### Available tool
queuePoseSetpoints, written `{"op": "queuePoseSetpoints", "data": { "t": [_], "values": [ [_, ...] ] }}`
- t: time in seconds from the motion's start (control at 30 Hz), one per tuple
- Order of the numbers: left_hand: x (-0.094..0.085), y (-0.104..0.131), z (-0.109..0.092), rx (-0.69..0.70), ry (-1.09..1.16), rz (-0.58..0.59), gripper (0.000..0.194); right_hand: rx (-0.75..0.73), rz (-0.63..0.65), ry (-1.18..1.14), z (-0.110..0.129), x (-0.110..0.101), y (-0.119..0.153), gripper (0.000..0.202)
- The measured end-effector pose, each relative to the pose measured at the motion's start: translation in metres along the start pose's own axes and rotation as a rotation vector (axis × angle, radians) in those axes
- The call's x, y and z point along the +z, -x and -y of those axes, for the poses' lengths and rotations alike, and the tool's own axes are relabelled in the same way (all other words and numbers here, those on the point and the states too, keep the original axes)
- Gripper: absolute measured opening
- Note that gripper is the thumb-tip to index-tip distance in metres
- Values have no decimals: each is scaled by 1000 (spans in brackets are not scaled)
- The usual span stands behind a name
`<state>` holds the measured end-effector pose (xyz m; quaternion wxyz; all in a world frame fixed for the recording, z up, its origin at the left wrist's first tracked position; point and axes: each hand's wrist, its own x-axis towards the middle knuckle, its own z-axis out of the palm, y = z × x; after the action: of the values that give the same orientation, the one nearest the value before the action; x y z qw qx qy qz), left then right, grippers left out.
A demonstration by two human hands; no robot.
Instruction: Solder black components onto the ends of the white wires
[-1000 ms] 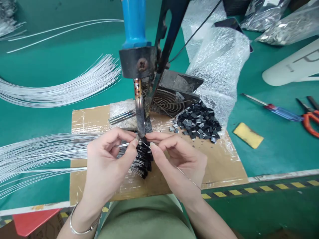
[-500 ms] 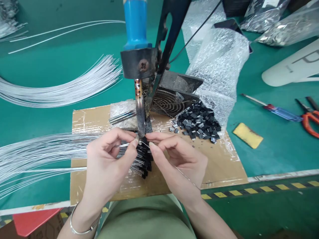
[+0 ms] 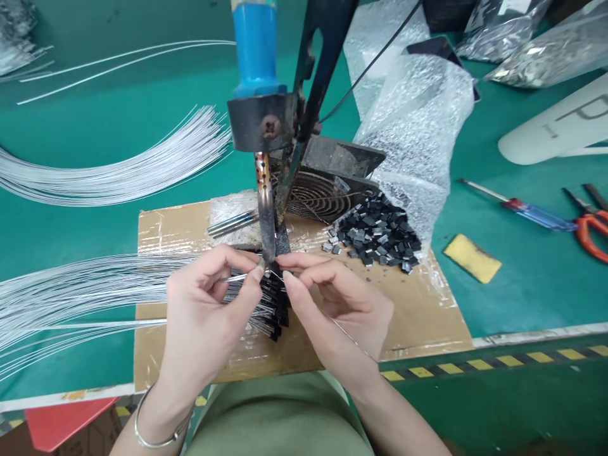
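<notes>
A blue-handled soldering iron [image 3: 256, 57] is clamped upright, its tip pointing down between my hands. My left hand [image 3: 211, 304] pinches a thin white wire [image 3: 232, 277] whose end lies right below the tip. Between thumb and fingers of my right hand [image 3: 342, 304] is a fine solder wire [image 3: 354, 341], which trails across the palm and reaches toward the tip. The exact joint is mostly hidden by fingertips. Under my hands lie several white wires with black ends [image 3: 275, 310], gathered in a bundle.
A pile of small black pieces [image 3: 380, 234] lies on the cardboard [image 3: 418, 316], near a fan [image 3: 318, 193] and bubble wrap [image 3: 413, 126]. Rightward are a yellow sponge [image 3: 472, 258], a screwdriver [image 3: 536, 214] and orange-handled pliers [image 3: 593, 234]. More white wires [image 3: 118, 180] lie at left.
Both hands keep nearly the same place and grip. My right hand has shifted very slightly left; the view has moved a little.
</notes>
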<state>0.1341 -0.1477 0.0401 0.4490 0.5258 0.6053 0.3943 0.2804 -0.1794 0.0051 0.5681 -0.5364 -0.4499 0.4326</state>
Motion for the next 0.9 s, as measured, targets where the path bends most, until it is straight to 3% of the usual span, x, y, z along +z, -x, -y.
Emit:
{"op": "queuePoseSetpoints", "data": {
  "t": [0.9],
  "values": [
    [0, 0, 2, 38, -19, -9, 16, -102, -43, -31, -8, 6, 3, 19]
  ]
}}
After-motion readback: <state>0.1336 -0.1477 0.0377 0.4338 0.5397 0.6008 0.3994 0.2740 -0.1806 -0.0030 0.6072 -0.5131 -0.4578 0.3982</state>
